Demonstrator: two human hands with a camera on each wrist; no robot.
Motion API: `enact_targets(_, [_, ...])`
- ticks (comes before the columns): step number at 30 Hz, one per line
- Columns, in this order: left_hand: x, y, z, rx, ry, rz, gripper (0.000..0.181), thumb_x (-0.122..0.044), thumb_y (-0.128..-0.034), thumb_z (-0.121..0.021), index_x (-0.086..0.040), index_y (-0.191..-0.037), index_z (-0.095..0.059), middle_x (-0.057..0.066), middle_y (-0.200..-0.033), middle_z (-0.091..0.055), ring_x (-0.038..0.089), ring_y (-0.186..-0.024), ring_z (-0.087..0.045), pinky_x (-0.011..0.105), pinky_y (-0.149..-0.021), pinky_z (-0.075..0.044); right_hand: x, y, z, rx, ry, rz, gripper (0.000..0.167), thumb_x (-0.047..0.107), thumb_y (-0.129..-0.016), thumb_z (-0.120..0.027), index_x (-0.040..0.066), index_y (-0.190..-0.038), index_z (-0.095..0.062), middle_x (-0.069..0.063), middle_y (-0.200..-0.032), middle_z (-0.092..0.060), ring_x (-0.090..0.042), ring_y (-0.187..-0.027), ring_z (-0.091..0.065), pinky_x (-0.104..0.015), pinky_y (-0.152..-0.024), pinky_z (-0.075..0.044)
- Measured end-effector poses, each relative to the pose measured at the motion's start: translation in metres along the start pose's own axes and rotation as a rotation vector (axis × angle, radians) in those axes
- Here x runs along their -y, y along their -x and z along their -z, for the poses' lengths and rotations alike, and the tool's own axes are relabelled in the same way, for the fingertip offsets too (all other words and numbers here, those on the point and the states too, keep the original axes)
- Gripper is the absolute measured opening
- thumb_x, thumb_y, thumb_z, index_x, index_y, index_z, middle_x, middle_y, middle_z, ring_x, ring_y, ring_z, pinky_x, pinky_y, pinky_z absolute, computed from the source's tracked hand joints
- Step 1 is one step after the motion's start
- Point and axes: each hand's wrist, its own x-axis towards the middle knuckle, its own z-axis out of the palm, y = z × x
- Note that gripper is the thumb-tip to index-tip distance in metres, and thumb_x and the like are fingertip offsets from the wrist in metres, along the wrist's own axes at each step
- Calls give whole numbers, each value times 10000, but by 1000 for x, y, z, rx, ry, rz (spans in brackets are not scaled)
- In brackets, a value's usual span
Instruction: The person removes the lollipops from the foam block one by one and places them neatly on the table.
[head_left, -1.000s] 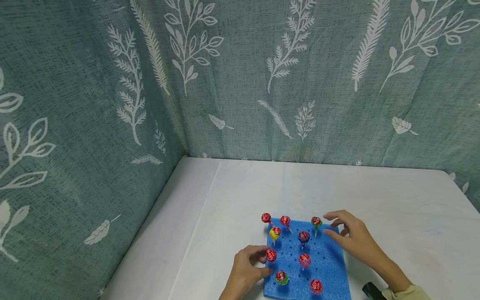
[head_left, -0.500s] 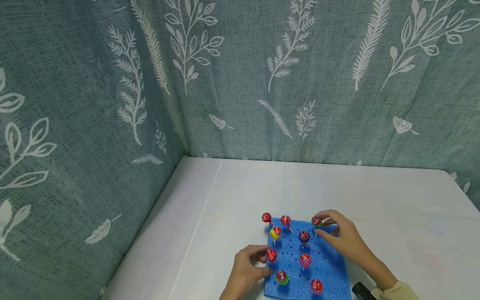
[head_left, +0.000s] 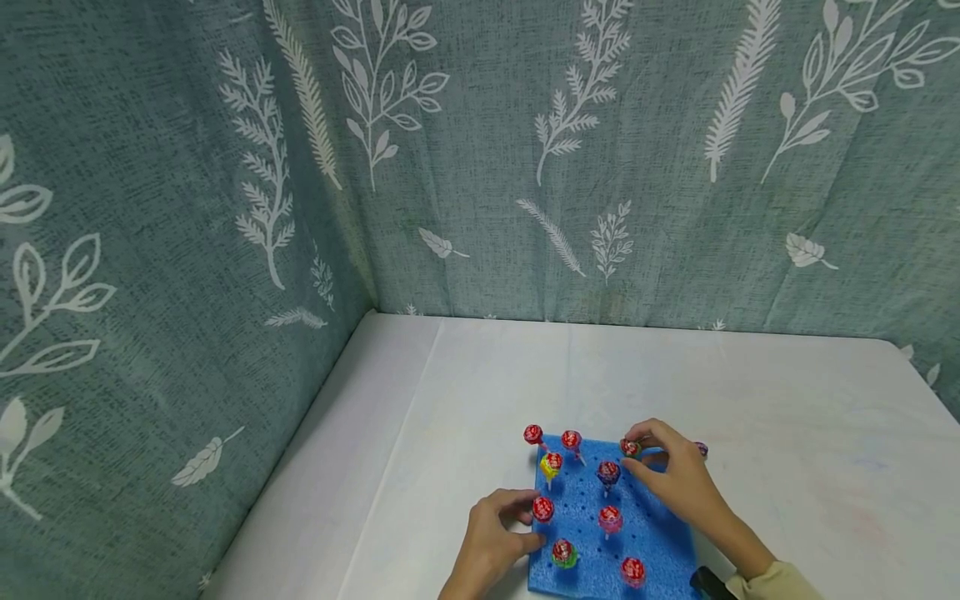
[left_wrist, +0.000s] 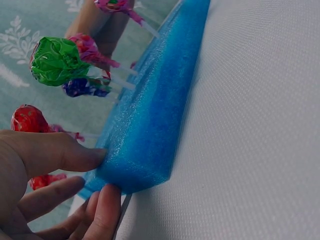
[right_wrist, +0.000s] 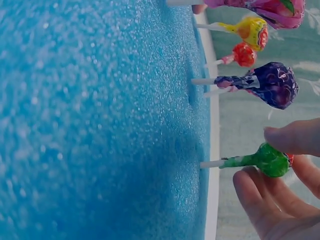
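A blue foam board (head_left: 652, 533), dotted with small holes, lies on the white table with several wrapped lollipops standing in it by their sticks. My right hand (head_left: 675, 475) is at the board's far right part, its thumb and fingers around the head of a green-and-red lollipop (right_wrist: 272, 160). In the right wrist view that lollipop's white stick meets the foam. At the board's left edge, my left hand (head_left: 491, 537) grips the foam, thumb (left_wrist: 80, 155) against one face and fingertips (left_wrist: 107, 205) at the edge. A red lollipop (head_left: 543, 509) stands right beside the left hand.
A purple lollipop (head_left: 701, 450) shows partly behind the right hand. Yellow (head_left: 551, 465) and dark blue (head_left: 608, 473) lollipops stand between the hands. A black object (head_left: 708, 583) is by the right sleeve. Leaf-patterned curtains (head_left: 480, 167) bound the table (head_left: 420, 433).
My right hand has moved left to the green-and-red lollipop and closed its fingers on it. A purple lollipop has come into sight behind that hand. The left hand stays put.
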Motion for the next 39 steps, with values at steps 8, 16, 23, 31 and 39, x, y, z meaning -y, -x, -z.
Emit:
enact_targets(8, [1,0,0,-4,6,-15,510,17,-603,-843,-134,-1069,-704,-37,-796,-577,134,-806,-535,388,-837,-495,3,2,-1,-28,-11,-47,309,-26,-747,-761,81,-983,-593,-29,-926,-639,-249,-871,-660,-267,-684,-582])
enact_targets(16, [0,1,0,-4,3,-20,499,9,-604,-844,-127,-1064,-706,-37,-794,-579,133,-799,-536,388,-834,-499,4,5,1,-56,-17,-39,292,4,-752,-768,84,-983,-608,-26,-934,-651,-219,-853,-663,-308,-692,-587])
enact_targets(23, [0,1,0,-3,-2,-2,491,2,-618,-842,-131,-1070,-702,-39,-800,-583,134,-800,-536,375,-824,-497,9,0,10,-118,-2,17,309,-33,-750,-758,45,-1010,-610,-18,-952,-635,-124,-875,-646,-198,-707,-562])
enact_targets(31, [0,1,0,-9,-6,-20,480,-1,-619,-843,-123,-1062,-705,-43,-789,-581,129,-791,-533,362,-810,-492,11,-3,21,-155,-52,61,324,-74,-745,-739,27,-1025,-609,-53,-946,-640,-47,-856,-623,-126,-696,-531])
enact_targets(39, [-1,2,0,-10,-6,-1,484,0,-620,-839,-127,-1067,-703,-38,-794,-585,132,-796,-534,378,-813,-477,9,0,29,-153,-1,16,298,7,-786,-741,57,-1050,-612,-27,-985,-639,-11,-883,-608,-145,-715,-538])
